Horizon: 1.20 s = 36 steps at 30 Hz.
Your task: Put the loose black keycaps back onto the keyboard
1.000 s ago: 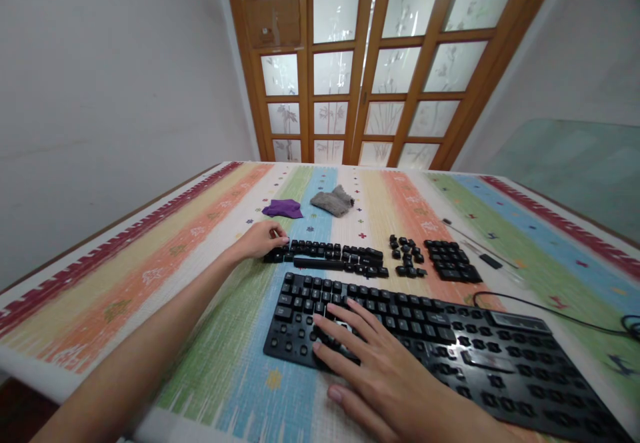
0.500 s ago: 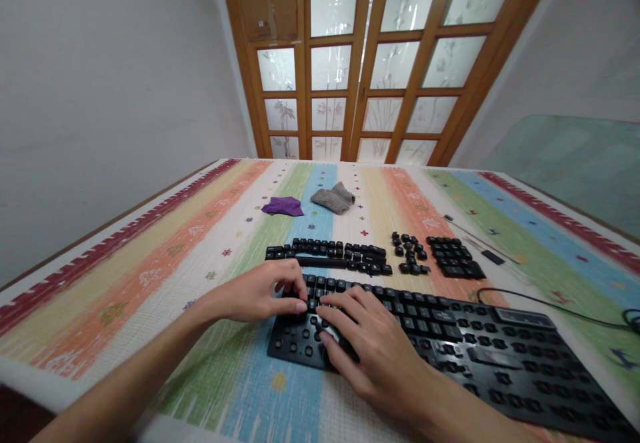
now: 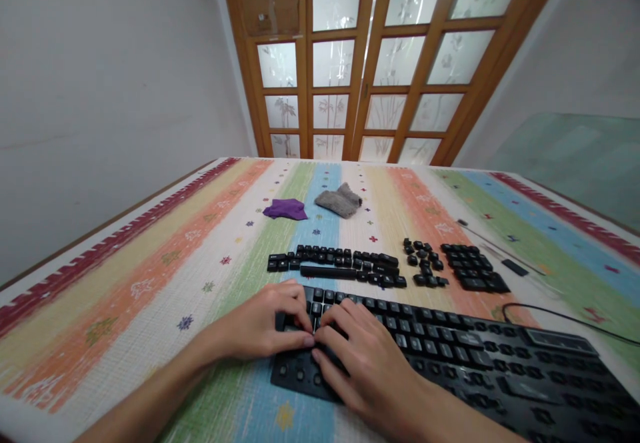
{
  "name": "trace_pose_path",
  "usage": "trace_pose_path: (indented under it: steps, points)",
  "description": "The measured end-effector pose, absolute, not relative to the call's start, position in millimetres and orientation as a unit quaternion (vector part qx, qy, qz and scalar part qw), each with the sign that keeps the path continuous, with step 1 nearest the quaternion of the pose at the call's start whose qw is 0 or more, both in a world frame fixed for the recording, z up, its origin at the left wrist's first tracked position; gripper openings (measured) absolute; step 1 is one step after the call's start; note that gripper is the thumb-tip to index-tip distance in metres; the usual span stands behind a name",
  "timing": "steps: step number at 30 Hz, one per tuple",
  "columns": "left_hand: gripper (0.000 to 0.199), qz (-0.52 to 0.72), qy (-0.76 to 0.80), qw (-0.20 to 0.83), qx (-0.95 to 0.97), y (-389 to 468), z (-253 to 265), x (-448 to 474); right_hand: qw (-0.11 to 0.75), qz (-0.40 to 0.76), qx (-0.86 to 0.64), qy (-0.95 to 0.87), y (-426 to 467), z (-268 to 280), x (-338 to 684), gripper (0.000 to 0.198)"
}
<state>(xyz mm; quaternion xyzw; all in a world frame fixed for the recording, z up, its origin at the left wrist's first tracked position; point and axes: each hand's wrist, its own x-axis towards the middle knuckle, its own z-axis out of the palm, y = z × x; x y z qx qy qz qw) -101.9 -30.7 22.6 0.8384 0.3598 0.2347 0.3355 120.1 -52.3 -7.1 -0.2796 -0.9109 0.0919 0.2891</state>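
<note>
A black computer keyboard (image 3: 440, 343) lies at a slant across the near part of the table, part of its keycaps off and the bare key mounts showing. My left hand (image 3: 273, 323) is over its left end, thumb and forefinger brought together in a pinch at the keys. Close against it, my right hand (image 3: 365, 350) rests on the keyboard with bent fingers, thumb and forefinger closing at the same spot. Whatever sits between the fingertips is hidden. Beyond the keyboard lie loose black keycaps in rows (image 3: 345, 258), among them a long space bar (image 3: 327, 272).
More loose keycaps (image 3: 423, 256) and a number-pad block of them (image 3: 473, 266) lie to the right. A purple cloth (image 3: 286, 209) and a grey cloth (image 3: 340, 201) are farther back. A thin tool (image 3: 500, 246), a small black piece (image 3: 515, 267) and a cable (image 3: 565, 320) lie right.
Both hands have shifted slightly nearer over the keyboard's left keys, and their fingertips now meet. The view has moved a little, so the keyboard and keycaps appear lower and farther right.
</note>
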Motion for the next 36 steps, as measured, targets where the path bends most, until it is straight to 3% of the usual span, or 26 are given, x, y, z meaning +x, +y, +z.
trace_pose_path:
  steps: [16, 36]
  points:
    - [0.013, 0.269, 0.393, 0.329, 0.815, -40, 11, -103, 0.356, 0.051, -0.262, -0.896, -42, -12, 112, 0.01]
    - [0.004, 0.291, 0.396, 0.338, 0.803, -41, 13, -99, 0.392, 0.001, -0.249, -0.886, -32, -19, 110, 0.01]
